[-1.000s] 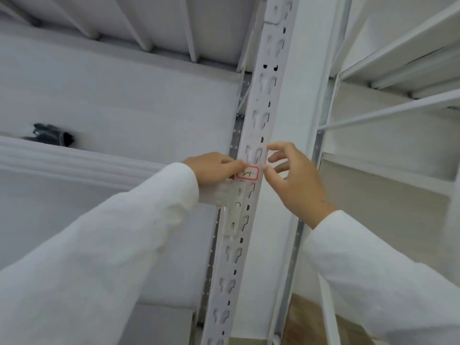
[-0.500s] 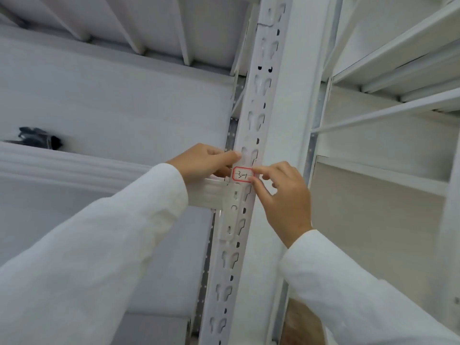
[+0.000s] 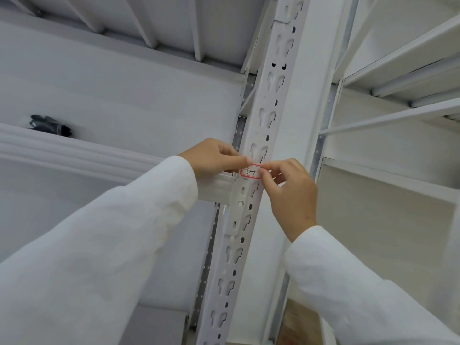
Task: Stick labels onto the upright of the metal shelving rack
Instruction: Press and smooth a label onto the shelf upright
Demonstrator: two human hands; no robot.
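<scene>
label on upright, left grip and right grip pinching it, beam beside

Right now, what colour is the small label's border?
Red border on the white paper label; head view.

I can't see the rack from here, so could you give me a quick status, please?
Left hand and right hand both pinching the label. Label against the upright. Nothing in the way.

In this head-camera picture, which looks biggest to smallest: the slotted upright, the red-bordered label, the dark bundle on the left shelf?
1. Slotted upright, by far.
2. Dark bundle, though it lies farther away.
3. Red-bordered label, partly covered by fingertips.
</scene>
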